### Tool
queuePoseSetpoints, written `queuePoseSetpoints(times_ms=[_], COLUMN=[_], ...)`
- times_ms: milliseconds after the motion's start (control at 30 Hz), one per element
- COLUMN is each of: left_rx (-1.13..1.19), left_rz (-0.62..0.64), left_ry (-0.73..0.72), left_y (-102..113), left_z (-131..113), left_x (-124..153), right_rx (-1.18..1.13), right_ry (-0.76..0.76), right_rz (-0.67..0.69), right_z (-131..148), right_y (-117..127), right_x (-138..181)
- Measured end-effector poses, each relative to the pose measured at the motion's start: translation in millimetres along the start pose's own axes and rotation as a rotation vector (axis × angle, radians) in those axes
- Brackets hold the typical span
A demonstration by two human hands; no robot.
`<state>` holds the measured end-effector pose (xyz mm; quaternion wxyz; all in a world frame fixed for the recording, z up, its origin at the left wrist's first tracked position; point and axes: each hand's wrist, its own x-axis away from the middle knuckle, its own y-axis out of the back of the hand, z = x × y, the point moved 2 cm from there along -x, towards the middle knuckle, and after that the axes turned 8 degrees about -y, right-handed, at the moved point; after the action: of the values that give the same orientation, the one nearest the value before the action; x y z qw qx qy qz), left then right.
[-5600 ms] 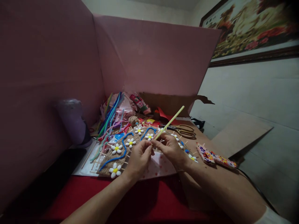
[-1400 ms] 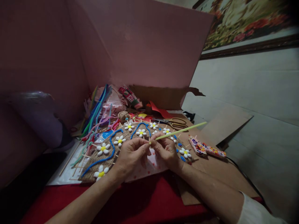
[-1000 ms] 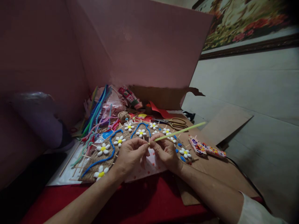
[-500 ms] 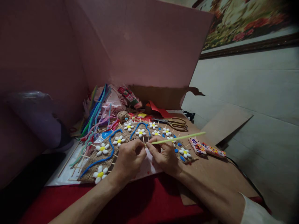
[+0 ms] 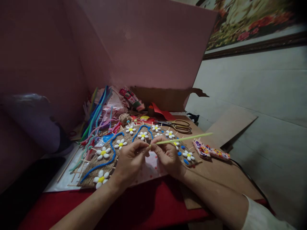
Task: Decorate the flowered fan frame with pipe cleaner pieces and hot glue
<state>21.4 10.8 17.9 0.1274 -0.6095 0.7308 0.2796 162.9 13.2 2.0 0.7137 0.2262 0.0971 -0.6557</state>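
Observation:
A thin yellow-green pipe cleaner point(image 5: 189, 138) runs out to the right from between my fingertips. My right hand point(image 5: 169, 156) pinches it near its left end. Thumb and forefinger of my left hand point(image 5: 130, 161) close on that same end, meeting the right fingertips. Just beyond both hands lies an arched piece wound with brown twine point(image 5: 96, 177), with small sticks along its edges. White clay flowers with yellow centres point(image 5: 103, 153), blue wavy strips point(image 5: 113, 159) and blue dots decorate it. My hands hide part of its inner edge.
Gold-handled scissors point(image 5: 181, 126) lie behind the arch, near a ball of twine point(image 5: 125, 118). A bundle of coloured pipe cleaners point(image 5: 97, 111) is at the back left. A flower-patterned glue gun point(image 5: 211, 150) with a cord rests on cardboard point(image 5: 216, 175) at the right.
The fingertips of both hands have come closer together on the end of the pipe cleaner. Its free end has tipped slightly upward. The view has shifted a little.

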Motion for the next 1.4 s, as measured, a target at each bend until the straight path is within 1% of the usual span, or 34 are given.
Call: queuePoseSetpoints(times_ms=[100, 233, 333, 467, 567, 633, 700, 833, 933, 1267, 1400], left_rx=[0.240, 0.457, 0.537, 0.654, 0.752, 0.767, 0.762, 0.751, 0.717, 0.571, 0.566], left_rz=[0.015, 0.073, 0.101, 0.108, 0.105, 0.095, 0.088, 0.107, 0.130, 0.145, 0.154], left_ry=[0.180, 0.348, 0.412, 0.472, 0.514, 0.500, 0.456, 0.400, 0.391, 0.320, 0.317], left_y=[-0.3, -1.6, -1.7, -2.3, -3.4, -3.5, -3.4, -3.8, -3.8, -2.5, -1.8], left_z=[4.7, 5.1, 3.3, 3.7, 5.0, 5.3, 4.9, 3.0, 1.5, 3.2, 3.1], left_x=[-2.0, -2.8, -2.2, -0.6, 0.9, 1.2, 0.8, -0.4, -0.6, -1.7, -1.4], right_rx=[-0.144, -0.195, -0.157, -0.100, -0.104, -0.144, -0.189, -0.261, -0.245, -0.240, -0.260], right_ry=[-0.028, -0.046, -0.005, 0.056, 0.054, 0.027, 0.007, -0.024, -0.032, -0.039, -0.057], right_rz=[0.012, 0.028, 0.041, 0.044, 0.052, 0.056, 0.046, 0.040, 0.033, 0.029, 0.043], right_z=[1.0, 3.7, 2.7, 0.7, 1.9, 3.1, 3.7, 1.7, -0.2, 3.2, -1.7], right_y=[0.1, 0.0, -0.1, 0.9, 1.5, 1.6, 1.8, 2.8, 3.4, 2.5, 2.3], right_x=[-2.2, -2.1, -0.8, 1.5, 2.6, 2.5, 1.5, -1.4, -2.2, -0.8, -1.6])
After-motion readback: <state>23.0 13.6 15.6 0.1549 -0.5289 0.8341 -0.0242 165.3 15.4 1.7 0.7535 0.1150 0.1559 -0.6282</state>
